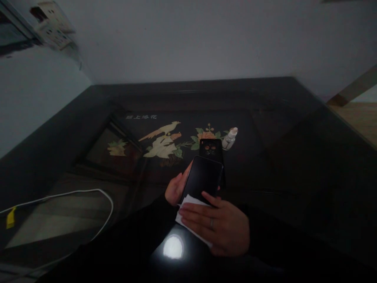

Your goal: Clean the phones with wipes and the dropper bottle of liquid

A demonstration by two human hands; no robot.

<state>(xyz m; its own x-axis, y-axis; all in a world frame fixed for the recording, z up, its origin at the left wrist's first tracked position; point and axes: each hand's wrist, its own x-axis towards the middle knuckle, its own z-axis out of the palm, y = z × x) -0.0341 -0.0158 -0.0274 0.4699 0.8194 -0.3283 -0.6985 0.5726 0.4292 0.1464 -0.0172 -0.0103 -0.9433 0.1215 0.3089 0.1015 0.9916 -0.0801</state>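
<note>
A black smartphone is tilted above the table, its dark screen facing me. My left hand is wrapped round the phone's left edge from behind, with most of its fingers hidden. Across the lower end of the screen lies a folded white cloth or tissue, with the fingers of my right hand laid over it, pressing it to the phone. Just beyond the phone rests a black phone case with camera cut-outs, partly covered by the phone. Beside the case stands a small white bottle.
The glossy black table carries a bird-and-flower picture. A white cable with a yellow tag curves across its left side. Wall sockets are at the upper left. A bright light reflection shows near the table's front.
</note>
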